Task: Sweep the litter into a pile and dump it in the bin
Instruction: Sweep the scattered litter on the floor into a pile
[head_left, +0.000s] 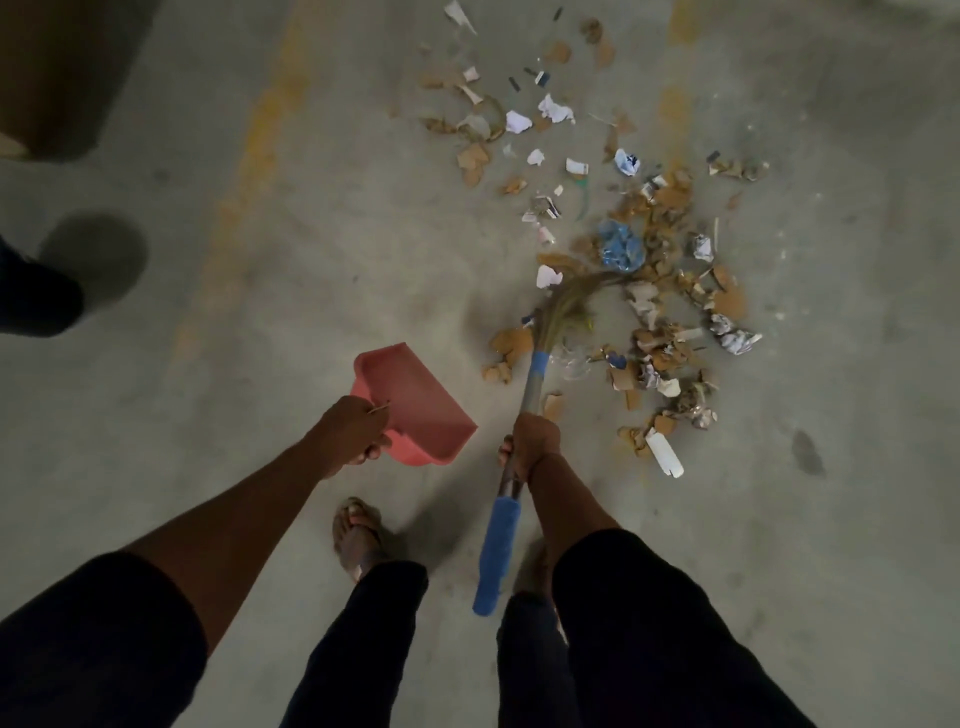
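Head cam looks straight down: right hand (530, 441) is wrapped around the broom (524, 395) shaft just above its blue foam handle, bristles bent into the litter (660, 312), which is scattered cardboard scraps, crumpled paper and a blue plastic bag (621, 247) ahead and to the right. Left hand (353, 431) grips the pink dustpan (415, 400), held beside the broom and tilted. Sandaled foot (356, 535) below. Floor (260, 260) is dull grey concrete with faded yellow lines; pretty dim lighting.
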